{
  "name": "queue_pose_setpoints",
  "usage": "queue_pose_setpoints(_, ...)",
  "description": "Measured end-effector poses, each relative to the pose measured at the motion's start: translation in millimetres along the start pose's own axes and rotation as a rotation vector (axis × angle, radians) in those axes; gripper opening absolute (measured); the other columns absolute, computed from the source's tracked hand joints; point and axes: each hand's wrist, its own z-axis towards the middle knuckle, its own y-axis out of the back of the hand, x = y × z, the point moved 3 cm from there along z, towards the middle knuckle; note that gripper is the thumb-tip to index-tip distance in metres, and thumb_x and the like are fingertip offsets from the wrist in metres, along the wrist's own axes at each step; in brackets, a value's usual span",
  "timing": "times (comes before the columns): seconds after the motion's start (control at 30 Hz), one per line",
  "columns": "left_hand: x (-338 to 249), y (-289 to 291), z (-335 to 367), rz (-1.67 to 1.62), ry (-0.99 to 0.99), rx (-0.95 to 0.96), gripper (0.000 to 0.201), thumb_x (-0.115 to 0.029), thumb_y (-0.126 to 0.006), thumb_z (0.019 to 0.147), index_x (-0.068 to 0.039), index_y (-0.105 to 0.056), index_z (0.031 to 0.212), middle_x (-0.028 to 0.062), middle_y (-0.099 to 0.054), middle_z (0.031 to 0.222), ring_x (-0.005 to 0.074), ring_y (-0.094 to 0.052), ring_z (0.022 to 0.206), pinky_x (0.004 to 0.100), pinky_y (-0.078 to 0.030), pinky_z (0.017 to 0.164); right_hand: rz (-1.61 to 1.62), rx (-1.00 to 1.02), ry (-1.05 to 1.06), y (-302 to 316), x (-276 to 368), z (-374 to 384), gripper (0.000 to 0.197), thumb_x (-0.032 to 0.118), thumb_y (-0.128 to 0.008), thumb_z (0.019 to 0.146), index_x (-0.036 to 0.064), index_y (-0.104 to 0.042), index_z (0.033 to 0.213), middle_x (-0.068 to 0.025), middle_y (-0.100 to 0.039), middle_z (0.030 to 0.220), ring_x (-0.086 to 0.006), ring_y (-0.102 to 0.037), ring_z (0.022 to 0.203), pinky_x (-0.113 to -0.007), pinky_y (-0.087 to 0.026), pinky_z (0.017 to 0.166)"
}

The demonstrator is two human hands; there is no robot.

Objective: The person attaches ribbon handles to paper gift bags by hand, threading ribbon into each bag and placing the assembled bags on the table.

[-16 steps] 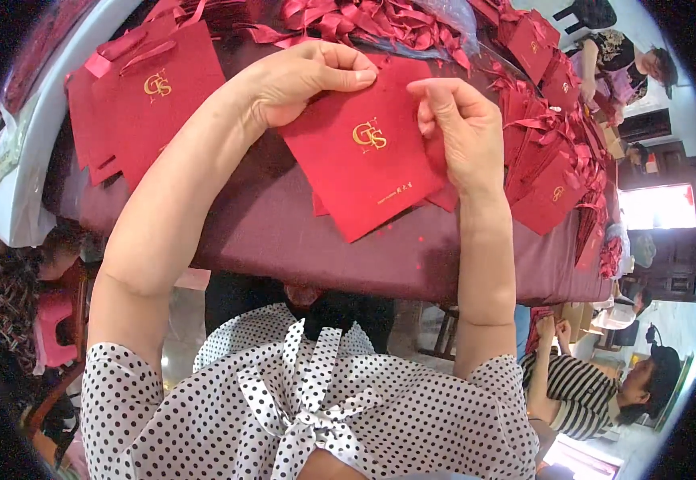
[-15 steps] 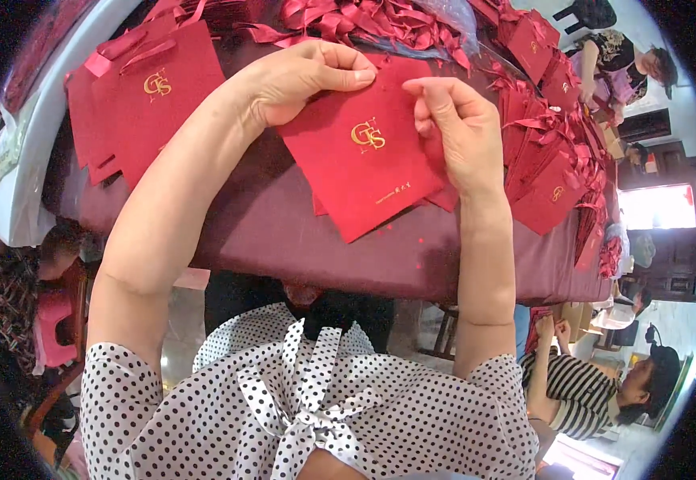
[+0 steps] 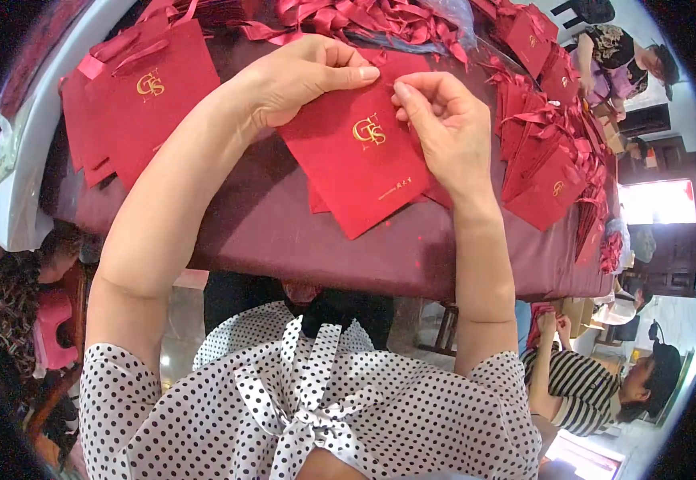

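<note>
A red gift bag (image 3: pixel 357 164) with gold lettering lies flat and tilted on the cloth in front of me. My left hand (image 3: pixel 333 70) pinches its top edge, thumb over the front. By the upper right edge of the bag, my right hand (image 3: pixel 442 120) is closed, thumb tip against forefinger; whatever lies between those tips is too small to make out. Under this bag, the corner of another red bag (image 3: pixel 318 200) sticks out. Bits of red ribbon (image 3: pixel 378 58) show at the top edge between my hands.
Red bags with ribbon handles (image 3: pixel 160 96) are stacked at the left, and more bags (image 3: pixel 548 188) at the right. Loose red ribbons (image 3: pixel 372 22) pile up at the far side of the maroon tablecloth (image 3: pixel 300 252). A person in stripes (image 3: pixel 584 392) works at the right.
My right hand has moved a little left, bringing its fingertips closer to my left thumb. The left hand stays at the bag's top edge.
</note>
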Motion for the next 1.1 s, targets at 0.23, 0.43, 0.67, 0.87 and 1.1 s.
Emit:
queue_pose_setpoints(0.23,-11,-6,-4,0.235,-0.125,-0.069,0.015,-0.018,-0.063,0.087,-0.004,-0.061,0.087,-0.0038,-0.06,0.079,0.0032,-0.054,0.072,0.0193,-0.043,0.065,-0.193,-0.051,0.067,-2,11,-4,0.01,0.008,-0.064,0.084,-0.0013,-0.061,0.087,-0.0099,-0.065,0.074,-0.0133,-0.062,0.064,-0.026,-0.049,0.058)
queue_pose_setpoints(0.43,-20,-12,-6,0.653,-0.286,-0.185,0.017,-0.016,-0.063,0.086,0.0,-0.059,0.085,0.0004,-0.059,0.079,0.0086,-0.053,0.078,0.0243,-0.043,0.071,-0.732,-0.063,0.565,-16,26,-10,0.01,0.002,-0.059,0.081,0.0024,-0.049,0.083,-0.0136,-0.054,0.074,-0.0306,-0.058,0.07,-0.037,-0.049,0.062)
queue_pose_setpoints(0.67,-26,-26,-15,1.044,-0.594,-0.385,0.012,-0.009,-0.065,0.079,0.0,-0.058,0.084,0.0101,-0.058,0.084,0.0251,-0.05,0.093,0.0338,-0.04,0.084,-0.814,-0.025,0.569,-15,25,-10,0.008,0.003,-0.055,0.079,0.0025,-0.048,0.084,-0.0128,-0.054,0.074,-0.029,-0.058,0.071,-0.037,-0.049,0.064)
queue_pose_setpoints(0.87,-23,-31,-15,1.066,-0.723,-0.458,0.007,-0.007,-0.063,0.076,-0.003,-0.059,0.077,0.0082,-0.057,0.077,0.0263,-0.05,0.089,0.039,-0.036,0.081,-0.85,0.028,0.558,-14,21,-8,0.015,0.002,-0.053,0.075,0.002,-0.049,0.089,-0.0129,-0.055,0.076,-0.0299,-0.058,0.071,-0.036,-0.05,0.063)
queue_pose_setpoints(1.1,-29,-29,-12,0.868,-0.606,-0.24,0.009,-0.009,-0.062,0.079,-0.001,-0.061,0.082,0.0083,-0.057,0.074,0.0229,-0.051,0.084,0.0341,-0.041,0.075,-0.039,0.061,-0.042,3,12,-2,0.013,0.008,-0.062,0.084,-0.0008,-0.057,0.092,-0.0108,-0.065,0.069,-0.016,-0.064,0.06,-0.027,-0.05,0.056)
